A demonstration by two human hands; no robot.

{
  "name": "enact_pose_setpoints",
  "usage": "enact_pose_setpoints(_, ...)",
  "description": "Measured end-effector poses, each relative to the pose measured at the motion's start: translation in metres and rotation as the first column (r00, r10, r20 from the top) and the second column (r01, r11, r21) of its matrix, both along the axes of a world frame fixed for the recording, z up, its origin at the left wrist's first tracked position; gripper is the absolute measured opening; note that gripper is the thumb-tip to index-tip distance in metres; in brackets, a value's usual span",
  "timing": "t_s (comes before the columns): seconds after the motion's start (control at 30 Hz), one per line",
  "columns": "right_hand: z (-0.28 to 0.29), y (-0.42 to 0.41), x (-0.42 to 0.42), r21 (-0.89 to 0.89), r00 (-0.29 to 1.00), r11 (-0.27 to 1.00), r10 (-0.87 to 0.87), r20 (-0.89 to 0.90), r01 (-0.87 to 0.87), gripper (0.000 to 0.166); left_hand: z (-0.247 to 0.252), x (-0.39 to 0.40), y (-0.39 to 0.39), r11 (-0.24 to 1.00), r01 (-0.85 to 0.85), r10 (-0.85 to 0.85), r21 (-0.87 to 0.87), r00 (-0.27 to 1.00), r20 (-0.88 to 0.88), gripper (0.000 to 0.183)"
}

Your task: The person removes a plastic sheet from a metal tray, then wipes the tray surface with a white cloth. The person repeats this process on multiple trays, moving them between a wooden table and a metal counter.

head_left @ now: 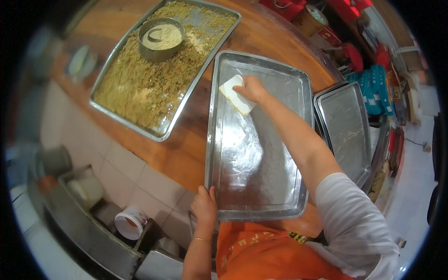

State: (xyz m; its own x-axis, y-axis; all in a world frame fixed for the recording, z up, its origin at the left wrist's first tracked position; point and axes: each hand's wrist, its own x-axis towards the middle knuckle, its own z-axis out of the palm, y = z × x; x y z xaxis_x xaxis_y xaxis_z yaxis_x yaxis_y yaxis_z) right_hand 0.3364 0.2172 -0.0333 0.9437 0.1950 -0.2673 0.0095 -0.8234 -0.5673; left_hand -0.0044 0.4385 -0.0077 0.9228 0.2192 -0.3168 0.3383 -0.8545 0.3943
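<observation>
In front of me lies a rectangular metal baking tray (280,168), shiny and smeared with a thin film. My left hand (204,206) grips its rim near the front left corner. A white flat scraper (238,92) is held in my right hand (252,90), low over the far left part of the tray floor. Crumbs cling along the scraper's lower edge. Whether that edge touches the metal, I cannot tell. To the left, a second metal tray (182,115) holds a brownish-yellow crumbly mixture (154,87). A round metal container (157,52) of pale powder rests on the mixture.
Both trays sit on a wooden table (189,154). More metal trays (346,133) stand at the right. Teal packages (374,87) and a brown tub (311,21) are beyond. A white bucket (129,224) is below left, by a metal-edged counter (94,238).
</observation>
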Motion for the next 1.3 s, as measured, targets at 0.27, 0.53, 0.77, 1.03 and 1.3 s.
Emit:
enact_pose_setpoints(0.27,0.014,0.017,-0.069,-0.040,0.973,0.985,0.161,-0.164,-0.169,0.032,0.000,0.000,0.002,1.000,-0.004,0.004,0.007,1.000,-0.011,0.031)
enact_pose_setpoints(0.53,0.029,-0.010,-0.002,-0.230,0.982,0.969,-0.048,0.181,0.090,0.030,0.001,0.003,-0.001,1.000,-0.003,0.002,0.013,1.000,0.011,0.031)
enact_pose_setpoints(0.77,0.036,0.015,-0.013,-0.175,0.998,0.984,0.050,0.042,-0.042,0.031,-0.002,0.002,0.000,1.000,-0.016,0.015,0.013,0.999,0.031,0.031)
enact_pose_setpoints(1.03,0.027,0.024,-0.061,-0.091,0.994,0.991,0.101,0.033,-0.097,0.031,-0.001,-0.001,0.000,0.999,-0.023,0.024,-0.028,1.000,0.019,0.031)
enact_pose_setpoints(1.3,0.007,0.057,-0.165,0.104,0.956,0.969,-0.241,0.166,0.226,0.023,-0.001,0.001,0.002,0.999,-0.033,0.034,-0.042,0.999,0.034,0.031)
